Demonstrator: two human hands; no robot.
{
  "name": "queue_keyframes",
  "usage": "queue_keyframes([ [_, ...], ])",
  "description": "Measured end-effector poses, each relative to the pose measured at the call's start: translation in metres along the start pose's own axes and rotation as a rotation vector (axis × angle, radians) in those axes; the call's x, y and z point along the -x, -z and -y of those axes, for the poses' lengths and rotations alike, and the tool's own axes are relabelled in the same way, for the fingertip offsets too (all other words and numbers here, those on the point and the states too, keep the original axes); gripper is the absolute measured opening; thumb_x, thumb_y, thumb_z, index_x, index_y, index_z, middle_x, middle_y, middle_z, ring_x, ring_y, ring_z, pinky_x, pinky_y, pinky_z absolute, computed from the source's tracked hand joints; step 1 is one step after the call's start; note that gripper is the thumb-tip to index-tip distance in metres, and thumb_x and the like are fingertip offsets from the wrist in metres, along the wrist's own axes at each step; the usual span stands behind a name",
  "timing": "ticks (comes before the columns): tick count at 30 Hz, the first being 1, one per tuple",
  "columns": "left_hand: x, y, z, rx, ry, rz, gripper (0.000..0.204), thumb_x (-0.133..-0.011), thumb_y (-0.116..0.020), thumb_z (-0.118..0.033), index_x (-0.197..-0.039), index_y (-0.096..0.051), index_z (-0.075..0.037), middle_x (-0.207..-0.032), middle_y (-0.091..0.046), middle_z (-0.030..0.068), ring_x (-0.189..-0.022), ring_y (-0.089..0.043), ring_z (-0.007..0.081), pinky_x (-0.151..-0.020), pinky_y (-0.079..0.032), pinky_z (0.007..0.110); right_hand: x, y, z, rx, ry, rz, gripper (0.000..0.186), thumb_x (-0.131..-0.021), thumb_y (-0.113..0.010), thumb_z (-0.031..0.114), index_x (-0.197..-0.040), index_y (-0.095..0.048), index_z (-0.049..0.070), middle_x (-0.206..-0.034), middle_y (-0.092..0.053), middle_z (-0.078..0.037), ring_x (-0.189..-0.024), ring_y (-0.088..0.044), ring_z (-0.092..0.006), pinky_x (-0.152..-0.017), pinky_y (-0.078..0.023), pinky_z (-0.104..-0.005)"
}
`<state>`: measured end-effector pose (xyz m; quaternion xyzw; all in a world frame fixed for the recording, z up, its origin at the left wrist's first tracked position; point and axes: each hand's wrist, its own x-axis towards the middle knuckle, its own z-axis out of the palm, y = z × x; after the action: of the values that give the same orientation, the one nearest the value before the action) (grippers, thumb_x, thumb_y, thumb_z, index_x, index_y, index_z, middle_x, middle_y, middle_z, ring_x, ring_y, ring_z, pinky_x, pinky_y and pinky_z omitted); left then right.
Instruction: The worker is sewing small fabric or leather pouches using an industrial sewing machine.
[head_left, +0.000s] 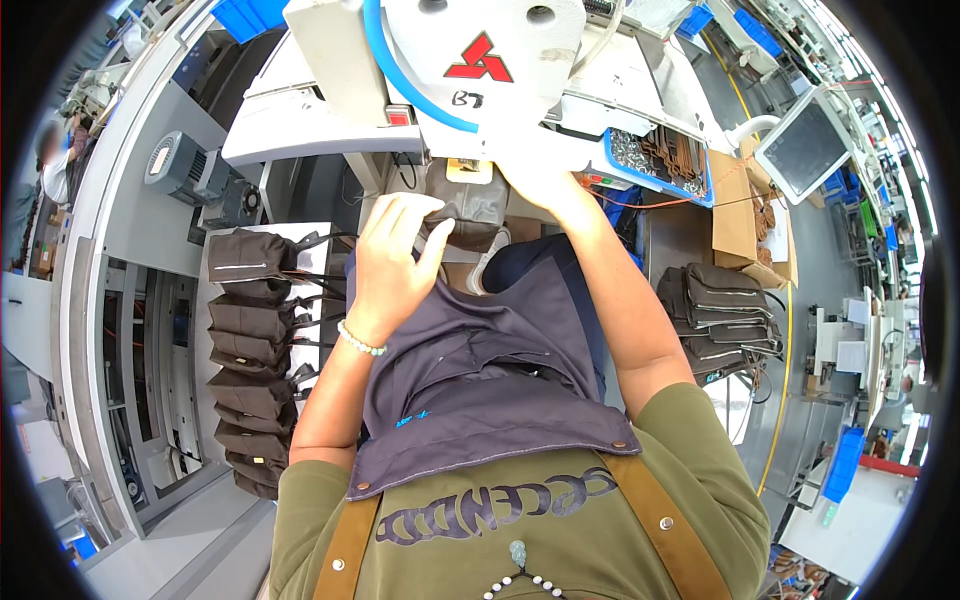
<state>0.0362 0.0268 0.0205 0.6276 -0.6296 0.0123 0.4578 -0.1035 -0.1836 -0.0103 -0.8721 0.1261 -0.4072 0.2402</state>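
Note:
A dark brown bag (468,215) sits beneath the white sewing machine head (510,75), where a pale yellow plate (468,172) shows. My left hand (398,245) has bent fingers and thumb gripping the bag's left edge. My right hand (535,180) reaches to the machine at the bag's upper right; its fingers are washed out by light, so their grip cannot be made out. A blue tray (705,195) of small metal parts and brown strips lies right of that hand. My apron (470,350) covers my lap below.
Several dark bags (250,340) line a white stand at left; more are stacked (715,315) at right. A cardboard box (735,215), a screen (800,150) on an arm and a grey motor (175,160) flank the machine. Another person (65,155) is at far left.

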Motion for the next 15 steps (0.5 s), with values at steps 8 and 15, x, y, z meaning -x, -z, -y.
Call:
queue_keyframes([
  [8, 0.000, 0.004, 0.006, 0.463, 0.437, 0.081, 0.018, -0.097, -0.061, -0.011, -0.112, -0.066, -0.002, -0.109, -0.068, 0.0064, -0.091, -0.064, 0.0132, -0.076, -0.053, 0.027, -0.002, 0.040, 0.024, -0.017, 0.090, 0.023, 0.018, -0.092, -0.058, 0.002, -0.104, -0.070, -0.002, -0.098, -0.070, -0.013, -0.091, -0.068, -0.0231, -0.081, -0.055, -0.0307],
  [15, -0.009, 0.000, 0.008, 0.884, 0.522, 0.141, 0.039, -0.100, -0.054, -0.023, -0.129, -0.060, 0.002, -0.110, -0.071, 0.0142, -0.091, -0.067, 0.0149, -0.082, -0.053, 0.026, -0.032, 0.086, 0.121, -0.261, -0.123, -0.415, 0.025, -0.093, -0.050, 0.001, -0.108, -0.070, -0.003, -0.077, -0.056, 0.000, -0.064, -0.046, -0.0048, -0.057, -0.037, -0.0211],
])
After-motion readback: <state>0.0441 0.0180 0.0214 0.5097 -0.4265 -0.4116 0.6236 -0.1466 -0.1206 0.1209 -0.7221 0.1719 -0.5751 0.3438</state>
